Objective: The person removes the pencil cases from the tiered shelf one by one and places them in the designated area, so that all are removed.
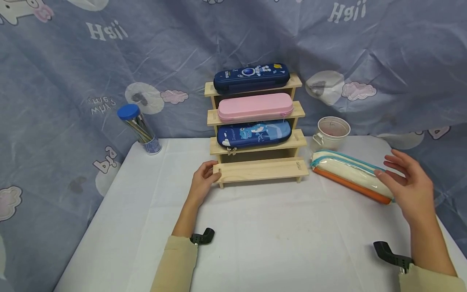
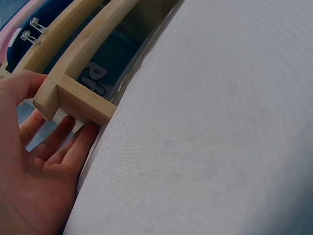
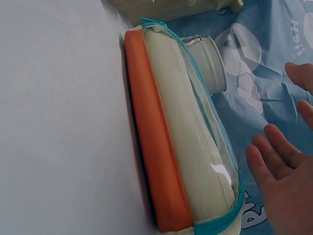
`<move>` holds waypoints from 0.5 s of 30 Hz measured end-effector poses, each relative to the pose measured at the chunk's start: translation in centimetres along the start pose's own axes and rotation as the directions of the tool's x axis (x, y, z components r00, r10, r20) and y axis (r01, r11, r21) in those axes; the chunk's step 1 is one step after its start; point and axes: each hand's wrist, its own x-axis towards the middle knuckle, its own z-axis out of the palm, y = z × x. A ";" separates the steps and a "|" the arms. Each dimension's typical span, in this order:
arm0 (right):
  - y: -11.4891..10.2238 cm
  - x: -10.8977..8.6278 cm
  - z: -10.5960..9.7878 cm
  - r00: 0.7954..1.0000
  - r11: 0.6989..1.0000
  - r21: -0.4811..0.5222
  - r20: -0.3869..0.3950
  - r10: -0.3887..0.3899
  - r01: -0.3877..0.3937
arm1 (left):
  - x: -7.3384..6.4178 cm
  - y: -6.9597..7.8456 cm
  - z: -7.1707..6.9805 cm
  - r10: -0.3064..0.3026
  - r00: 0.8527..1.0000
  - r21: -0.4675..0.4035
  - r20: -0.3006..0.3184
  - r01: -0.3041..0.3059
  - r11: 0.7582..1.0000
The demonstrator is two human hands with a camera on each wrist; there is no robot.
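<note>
My left hand (image 1: 202,178) is at the left end of the lowest step of a wooden tiered rack (image 1: 260,169). In the left wrist view the thumb lies at the step's end and the fingertips (image 2: 88,133) are against its side support. My right hand (image 1: 410,184) hovers with spread fingers by the near end of a cream pencil case (image 1: 352,172) with an orange base and teal zipper trim. The right wrist view shows a gap between those fingers and the case. On the rack's upper steps lie a navy space case (image 1: 251,79), a pink case (image 1: 255,107) and a blue dinosaur case (image 1: 254,134).
Behind the cream case stands a whitish metal cup (image 1: 331,132) with a handle. A clear tube with a blue lid (image 1: 128,112) holds thin sticks at the back left. Patterned blue-grey cloth (image 1: 175,52) hangs behind the white-covered table (image 1: 284,235).
</note>
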 end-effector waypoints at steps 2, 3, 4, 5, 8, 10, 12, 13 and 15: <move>-0.1 0.1 0.1 1.000 1.000 -0.003 0.007 -0.010 0.010 | 0.0 0.0 0.0 0.004 1.000 0.003 0.001 -0.004 1.000; -0.2 0.2 0.2 1.000 1.000 -0.006 0.014 -0.013 0.013 | 0.0 0.0 0.1 0.005 1.000 0.003 0.001 -0.005 1.000; -0.3 0.2 0.2 1.000 1.000 -0.010 0.019 -0.016 0.016 | 0.0 0.1 0.1 0.005 1.000 0.005 0.000 -0.005 1.000; -0.4 0.2 0.3 1.000 1.000 -0.014 0.024 -0.018 0.018 | 0.0 0.1 0.1 0.005 1.000 0.007 0.000 -0.005 1.000; -0.7 0.3 0.6 0.999 1.000 -0.018 0.043 -0.012 0.012 | -0.1 0.2 0.1 -0.004 1.000 0.012 -0.005 0.004 1.000; -0.9 0.3 0.8 0.999 1.000 -0.018 0.048 -0.014 0.015 | -0.2 0.3 0.1 -0.009 1.000 0.011 -0.005 0.009 1.000; -1.0 0.4 1.0 0.999 1.000 -0.024 0.049 -0.018 0.019 | -0.2 0.3 0.0 -0.011 1.000 0.009 -0.003 0.011 1.000; -1.0 0.4 1.2 0.998 0.999 -0.023 0.047 -0.028 0.029 | -0.2 0.3 0.0 -0.010 1.000 0.008 -0.001 0.010 1.000; -1.0 0.5 1.4 0.998 0.999 -0.020 0.047 -0.047 0.048 | -0.1 0.3 0.0 -0.004 1.000 0.004 0.000 0.004 1.000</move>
